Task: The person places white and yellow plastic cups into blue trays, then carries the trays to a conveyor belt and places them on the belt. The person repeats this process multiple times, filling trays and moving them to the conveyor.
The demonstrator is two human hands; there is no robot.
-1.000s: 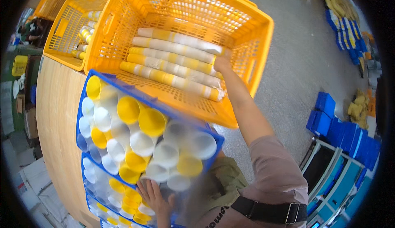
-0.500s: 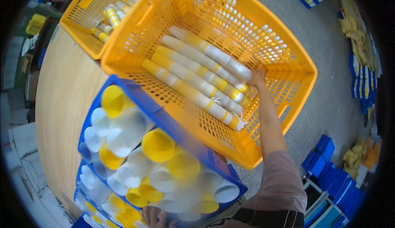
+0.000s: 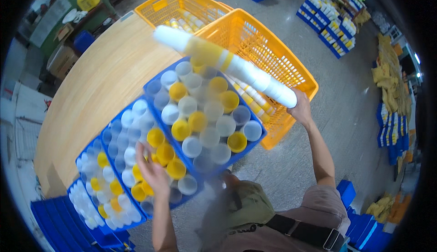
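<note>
My right hand (image 3: 299,106) grips the near right end of a long stack of nested tubes (image 3: 248,75), white and yellow. The stack is raised and slants over the large orange basket (image 3: 293,65) and the far edge of the nearest blue crate (image 3: 260,139). More nested stacks (image 3: 255,101) lie in that basket, partly hidden behind the held one. Over the second blue crate (image 3: 135,201), my left hand (image 3: 154,170) hovers or rests among upright white and yellow tubes, fingers apart and slightly blurred; touching cannot be told.
A round-edged wooden table (image 3: 95,83) carries the row of blue crates. Behind, another orange basket (image 3: 154,7) holds more stacks. Blue crates full of tubes (image 3: 327,24) stand on the grey floor (image 3: 350,97) at far right, near yellowish sacks (image 3: 389,70).
My right hand has lifted a stack out of the orange basket. My left hand has moved up from the lower edge over the crates. The whole view has shifted, showing more table and floor.
</note>
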